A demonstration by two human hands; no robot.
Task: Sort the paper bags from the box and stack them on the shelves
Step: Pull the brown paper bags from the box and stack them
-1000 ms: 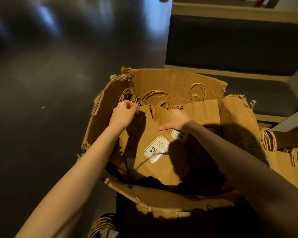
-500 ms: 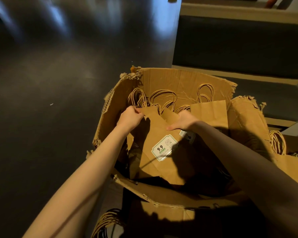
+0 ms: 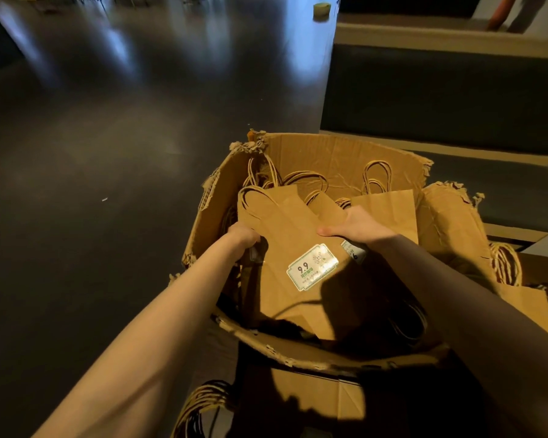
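A torn cardboard box [image 3: 329, 153] stands open on the floor, holding several flat brown paper bags with twisted handles. The front bag [image 3: 285, 235] carries a white "9.9" sticker and leans upright. My left hand [image 3: 242, 237] reaches behind the left edge of that bag, its fingers hidden by the paper. My right hand [image 3: 355, 222] lies on the bag's upper right part, thumb across its front, fingers tucked behind it. A second stickered bag [image 3: 383, 213] stands just behind on the right.
Dark shelf levels [image 3: 440, 99] with pale wooden edges run along the right behind the box. More brown bags [image 3: 519, 295] lie to the box's right, and bag handles [image 3: 200, 406] show near the bottom. Dark shiny floor [image 3: 92, 184] spreads to the left.
The stickered bag has risen and now stands taller in the box. My left hand has slipped from its top corner to behind its left edge. My right hand stays on the upper right.
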